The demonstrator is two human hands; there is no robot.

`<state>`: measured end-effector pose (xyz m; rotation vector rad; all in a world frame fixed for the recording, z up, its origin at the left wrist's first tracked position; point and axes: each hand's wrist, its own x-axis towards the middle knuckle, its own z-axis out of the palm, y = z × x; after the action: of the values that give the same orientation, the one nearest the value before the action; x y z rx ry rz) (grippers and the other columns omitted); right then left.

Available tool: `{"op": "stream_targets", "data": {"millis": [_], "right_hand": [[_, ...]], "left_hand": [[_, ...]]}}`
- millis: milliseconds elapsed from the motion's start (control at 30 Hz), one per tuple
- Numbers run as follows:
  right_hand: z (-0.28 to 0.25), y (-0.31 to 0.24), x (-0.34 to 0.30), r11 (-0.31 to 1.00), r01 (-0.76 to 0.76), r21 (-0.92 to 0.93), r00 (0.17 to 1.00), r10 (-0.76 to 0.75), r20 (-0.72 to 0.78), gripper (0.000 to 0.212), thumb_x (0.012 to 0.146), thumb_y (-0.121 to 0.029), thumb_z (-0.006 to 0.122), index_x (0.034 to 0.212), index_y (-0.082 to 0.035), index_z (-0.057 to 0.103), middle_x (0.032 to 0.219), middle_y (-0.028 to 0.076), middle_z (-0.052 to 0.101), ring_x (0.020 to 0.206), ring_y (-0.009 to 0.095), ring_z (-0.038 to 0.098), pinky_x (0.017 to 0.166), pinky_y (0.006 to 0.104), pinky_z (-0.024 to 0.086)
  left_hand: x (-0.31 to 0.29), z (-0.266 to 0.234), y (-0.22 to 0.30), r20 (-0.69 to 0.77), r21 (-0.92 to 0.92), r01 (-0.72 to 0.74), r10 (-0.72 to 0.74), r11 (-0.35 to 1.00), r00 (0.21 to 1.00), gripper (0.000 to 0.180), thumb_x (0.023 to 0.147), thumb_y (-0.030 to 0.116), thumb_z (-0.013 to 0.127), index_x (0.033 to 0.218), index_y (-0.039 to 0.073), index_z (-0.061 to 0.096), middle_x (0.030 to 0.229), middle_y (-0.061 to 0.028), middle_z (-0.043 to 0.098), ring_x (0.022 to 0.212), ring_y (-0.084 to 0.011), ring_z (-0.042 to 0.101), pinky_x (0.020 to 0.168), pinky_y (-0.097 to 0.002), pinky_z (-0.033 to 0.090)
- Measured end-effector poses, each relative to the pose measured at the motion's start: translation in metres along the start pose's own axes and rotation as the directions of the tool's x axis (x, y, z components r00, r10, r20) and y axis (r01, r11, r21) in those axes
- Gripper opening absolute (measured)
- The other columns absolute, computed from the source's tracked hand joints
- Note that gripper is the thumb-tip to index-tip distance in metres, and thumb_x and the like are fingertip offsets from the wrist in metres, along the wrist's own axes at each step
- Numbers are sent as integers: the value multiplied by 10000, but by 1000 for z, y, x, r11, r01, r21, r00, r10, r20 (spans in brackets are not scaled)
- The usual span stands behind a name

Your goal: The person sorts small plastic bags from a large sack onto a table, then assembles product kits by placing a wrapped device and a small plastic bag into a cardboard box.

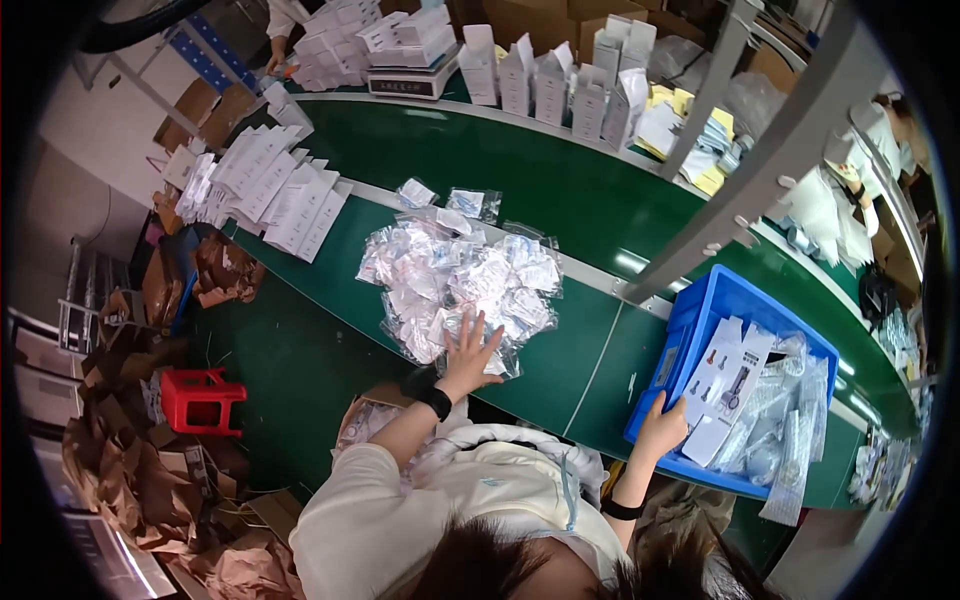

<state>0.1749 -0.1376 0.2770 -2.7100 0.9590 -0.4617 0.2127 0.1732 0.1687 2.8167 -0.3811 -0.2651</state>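
Resting with fingers spread, the left hand (472, 355) lies on the heap of clear packets (475, 280) on the green table (542, 392); a careless sweep could spill some over the near edge. The right hand (660, 430) curls at the blue bin (745, 300) (gripping or just touching, I can't tell); tugging could drop the overhanging bubble-wrap sleeve (788, 490).

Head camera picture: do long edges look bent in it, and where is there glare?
Head view: fisheye distortion bows the long, smooth green belt and leaves black corners; white glare streaks the belt's right part; the heaped clear plastic bags glint.
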Motion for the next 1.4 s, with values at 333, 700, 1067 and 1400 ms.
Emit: {"op": "stream_targets", "data": {"millis": [333, 700, 1067, 1400], "right_hand": [[44, -27, -19, 936, 337, 98, 937, -323, -132, 376, 781, -114, 551, 1102, 59, 461, 1073, 252, 502, 984, 365, 495, 821, 394, 405], [116, -382, -157, 442, 52, 896, 596, -733, 327, 458, 770, 32, 484, 1213, -40, 389, 1258, 96, 384, 1154, 213, 386, 898, 322, 362], [221, -520, -212, 582, -362, 728, 315, -659, 683, 640, 793, -103, 577, 1327, -80, 225, 1328, 159, 283, 1246, 255, 268, 925, 353, 358], [233, -611, -223, 603, -585, 542, 106, -606, 788, 703, 878, -311, 467, 1376, -236, -23, 1421, 117, 37, 1298, 267, 111, 981, 460, 245]], "left_hand": [[21, -30, -5, -129, -180, -35, 12, 983, 992, 881, 607, 485, 686, 1325, 179, 278, 1383, -205, 84, 1273, -417, 38, 901, -670, 115], [-61, -159, -521, -622, -780, 227, -761, 583, -185, 396, 702, 16, 564, 1080, 17, 445, 1129, -125, 376, 1028, -244, 399, 836, -317, 353], [-45, -197, -820, -285, -958, -14, -950, 285, 125, 501, 824, 283, 543, 1221, 6, 412, 1219, -117, 454, 1179, -205, 350, 944, -311, 264], [-50, -183, -833, -60, -945, -300, -834, -130, 548, 352, 865, 77, 443, 1204, -16, 418, 1117, -100, 535, 971, -174, 544, 805, -272, 453]]}}
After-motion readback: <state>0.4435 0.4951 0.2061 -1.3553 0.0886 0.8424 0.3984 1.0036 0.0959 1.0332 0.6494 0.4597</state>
